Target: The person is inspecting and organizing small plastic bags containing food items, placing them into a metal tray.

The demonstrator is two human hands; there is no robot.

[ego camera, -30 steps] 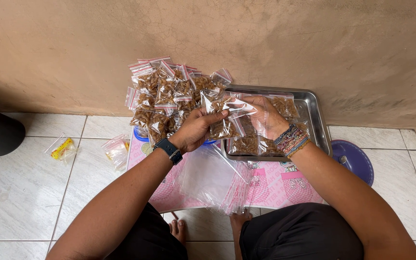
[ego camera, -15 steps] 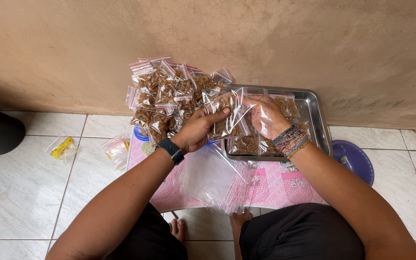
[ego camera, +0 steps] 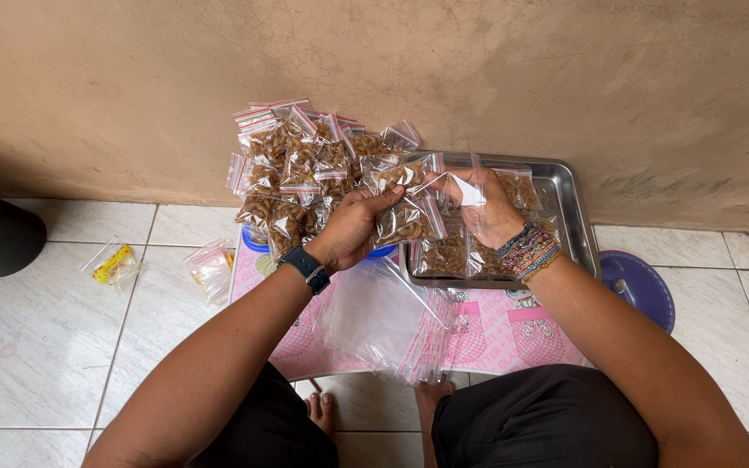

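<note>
– where's the bag (ego camera: pixel 409 204)?
– pinched between both hands over the tray (ego camera: pixel 569 217), long axis twelve to six.
– which hand's where?
– left hand (ego camera: pixel 353 230) closed at nine, right hand (ego camera: pixel 487 208) closed at three; equally near.

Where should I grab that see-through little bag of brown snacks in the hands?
Probably by the flat empty strip at the top of the small clear plastic bag of brown snacks, pinching from both sides as the left hand and right hand do; the bulging filled part is lumpy.
</note>
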